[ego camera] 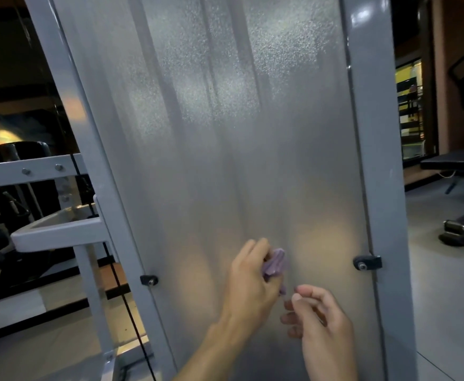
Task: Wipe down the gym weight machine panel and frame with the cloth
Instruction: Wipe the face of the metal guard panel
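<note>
Low on the frosted panel [225, 133], left hand [250, 284] gripping a bunched purple cloth [275, 264], fingers curled round it, cloth pressed against or held just off the panel surface; cannot tell which. Right hand [321, 323] just below and to the right of the cloth, fingers loosely curled, thumb and forefinger nearly together, possibly pinching a trailing corner of the cloth; too small to tell. Speckled with fine droplets or dust across the upper part of the panel. Bolted to the panel's lower edges, a black clip [149, 279] on the left and another black clip [367, 262] on the right. Flanking the panel, grey frame posts [374, 160] on both sides. Left of the panel, a black cable [120, 292] running down. Far right of the panel, a black bench [456, 163] on the grey floor [445, 298].
</note>
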